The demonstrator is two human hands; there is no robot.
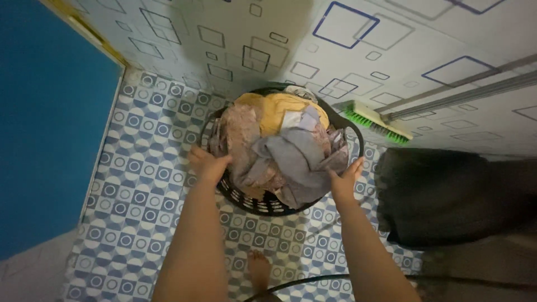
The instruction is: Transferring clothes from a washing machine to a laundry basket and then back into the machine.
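Hands come first: the left hand (208, 163) lies on the left rim of the round black plastic laundry basket (254, 204), with the fingers curled over the edge, so it is closed on the rim. The right hand (347, 178) is at the right rim, fingers pointing up along the edge; if it grips already or only touches, I cannot tell.

The basket stands on the blue and white patterned tile floor (145, 184), close to the corner of the wall. It is full above the rim: a yellow cloth (279, 109) at the back, a brownish patterned cloth (238, 131) at the left, and a grey cloth (296, 156) that hangs over the front edge.

For a good grip, I judge that both hands should close at opposite points of the rim, at equal height, so the load stays level. The hanging grey cloth could slip out if the basket tilts to the front.

A broom with green bristles (375, 123) leans at the wall just beside the basket on the right, and a dark mat (436, 196) lies near. A bare foot (258, 268) stands below the basket.
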